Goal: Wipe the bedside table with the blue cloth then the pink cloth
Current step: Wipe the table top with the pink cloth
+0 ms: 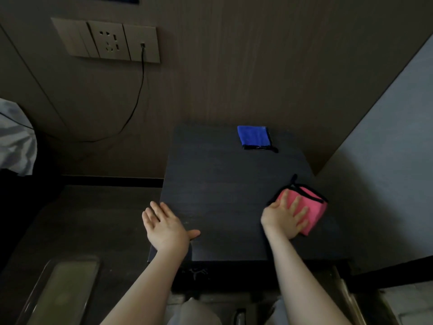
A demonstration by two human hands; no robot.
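A beige wall socket panel (106,41) sits upper left, with a thin black cable (138,90) plugged into it and hanging down the brown wall; the left hand (164,227) lies flat on the near-left edge of the dark wooden square tabletop (222,195), fingers (155,208) straight and released, holding nothing; the folded blue cloth with black trim (254,137) lies at the far side of the tabletop, well apart from both hands; the right hand (284,215) presses flat on the folded pink cloth with black trim (311,209) at the right edge of the tabletop, fingers (300,207) spread and extended over the fabric.
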